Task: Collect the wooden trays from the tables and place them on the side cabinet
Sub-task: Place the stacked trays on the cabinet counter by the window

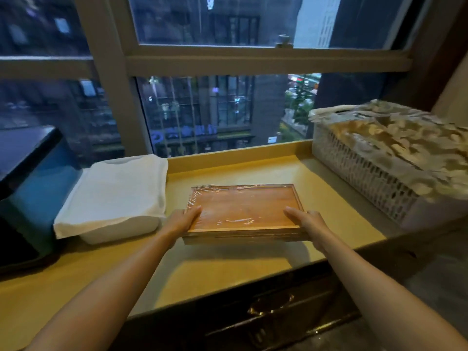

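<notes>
Two bare forearms reach out from the bottom of the view, over the front edge of the side cabinet (228,279) with its dark drawer front and brass handle (271,306) just below. The left hand (182,219) is closed on the left short side of the wooden trays (243,211), thumb lying over the rim and the other fingers hidden underneath; the right hand (307,222) mirrors it on the right short side, thumb on top, fingers out of sight below.

What they hold looks like a small stack — layered edges show along the near side — with clear film stretched over the top tray. The stack sits low over the yellowish worktop, between a folded white cloth on a white tub (114,193) to the left and a white lattice basket (374,173) of pale wrapped items to the right. A shadow falls on the worktop beneath the near edge, so the near side seems lifted; whether the far edge touches down I cannot tell.

In handling terms, the wood should be stiff and fairly light, so gripping both short sides is sound. The film is likely slick under the thumbs, and loose trays could slide over one another if tilted — best kept level, with the support coming from the fingers underneath. The placing step seems almost finished.
</notes>
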Motion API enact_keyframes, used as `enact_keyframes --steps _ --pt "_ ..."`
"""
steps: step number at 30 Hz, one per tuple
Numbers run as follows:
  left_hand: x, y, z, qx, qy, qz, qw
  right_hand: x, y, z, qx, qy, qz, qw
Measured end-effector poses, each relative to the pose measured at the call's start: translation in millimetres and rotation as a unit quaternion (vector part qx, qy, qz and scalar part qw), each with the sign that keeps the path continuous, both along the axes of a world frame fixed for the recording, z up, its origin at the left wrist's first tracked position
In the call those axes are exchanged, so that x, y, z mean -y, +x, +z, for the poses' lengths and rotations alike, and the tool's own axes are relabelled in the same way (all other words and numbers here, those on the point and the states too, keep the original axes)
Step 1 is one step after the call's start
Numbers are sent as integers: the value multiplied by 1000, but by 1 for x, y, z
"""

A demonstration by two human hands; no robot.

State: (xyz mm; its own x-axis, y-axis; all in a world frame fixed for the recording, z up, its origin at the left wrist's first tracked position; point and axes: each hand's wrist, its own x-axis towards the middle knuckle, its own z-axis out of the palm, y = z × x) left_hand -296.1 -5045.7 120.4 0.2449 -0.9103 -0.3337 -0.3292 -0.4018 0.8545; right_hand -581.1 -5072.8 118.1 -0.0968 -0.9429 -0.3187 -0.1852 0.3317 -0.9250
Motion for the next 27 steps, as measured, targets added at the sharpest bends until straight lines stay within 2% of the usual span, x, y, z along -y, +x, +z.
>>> enact_keyframes --steps 5,11,19,27 --pt "79 -18 -4 -5 31 84 996 115 -13 -10 -30 15 67 997" --pt "143 -20 -3 -11 57 148 987 207 -3 -12 -37 39 104 993" --pt "195 -8 -12 -32 82 175 981 272 17 -19 -50 74 112 990" --pt "230 -7 -19 -90 85 183 975 307 21 -24 -55 102 121 986"
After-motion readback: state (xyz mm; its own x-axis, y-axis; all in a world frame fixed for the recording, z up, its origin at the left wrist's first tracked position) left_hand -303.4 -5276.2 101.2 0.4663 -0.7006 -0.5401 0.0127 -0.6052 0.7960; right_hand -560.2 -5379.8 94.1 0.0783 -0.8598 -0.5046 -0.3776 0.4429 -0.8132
